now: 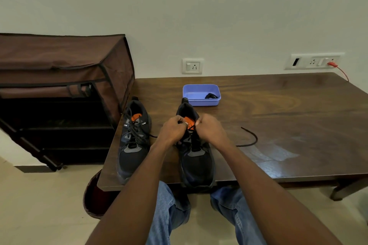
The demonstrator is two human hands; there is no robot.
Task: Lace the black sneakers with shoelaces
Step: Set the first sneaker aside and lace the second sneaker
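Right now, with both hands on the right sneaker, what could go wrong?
1. The lace's loose end trails far across the table; a sharp pull might drag it through the eyelets and leave the ends uneven.
2. The right sneaker has its toe at the table's near edge, so tugging by the left hand and right hand could slide it off.

Brown fabric rack (59, 85) beside wooden table (278, 125) — wall sockets (192, 66)
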